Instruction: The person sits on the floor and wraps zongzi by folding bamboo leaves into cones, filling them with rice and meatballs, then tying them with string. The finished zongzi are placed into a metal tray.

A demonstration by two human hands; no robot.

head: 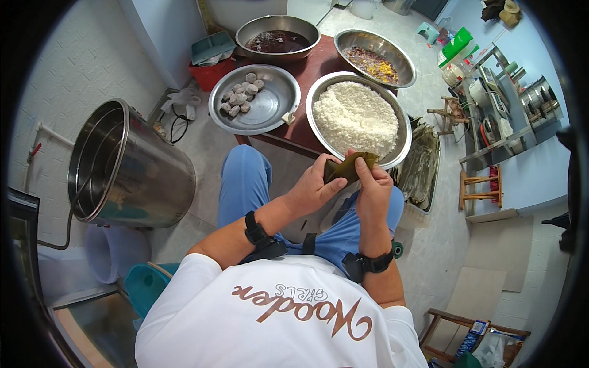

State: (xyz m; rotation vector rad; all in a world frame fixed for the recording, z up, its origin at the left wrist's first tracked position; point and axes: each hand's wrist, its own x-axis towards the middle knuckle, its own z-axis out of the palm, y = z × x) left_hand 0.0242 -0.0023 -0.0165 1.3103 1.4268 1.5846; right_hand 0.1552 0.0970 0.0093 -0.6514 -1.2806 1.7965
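Observation:
A folded dark green leaf, probably bamboo, is held in both hands at the near rim of the rice basin. My left hand grips its left end, with the thumb along the near side. The fingers of my right hand pinch its right end, the thumb on top. Whether anything lies inside the fold is hidden. White rice grains heap up in a steel basin just beyond the hands. To the right, below the basin, long leaves lie stacked in a tray.
A red low table bears a shallow metal basin with greyish round lumps, a basin of dark liquid and a basin of mixed grains. A tall steel pot stands left. Shelves line the right wall.

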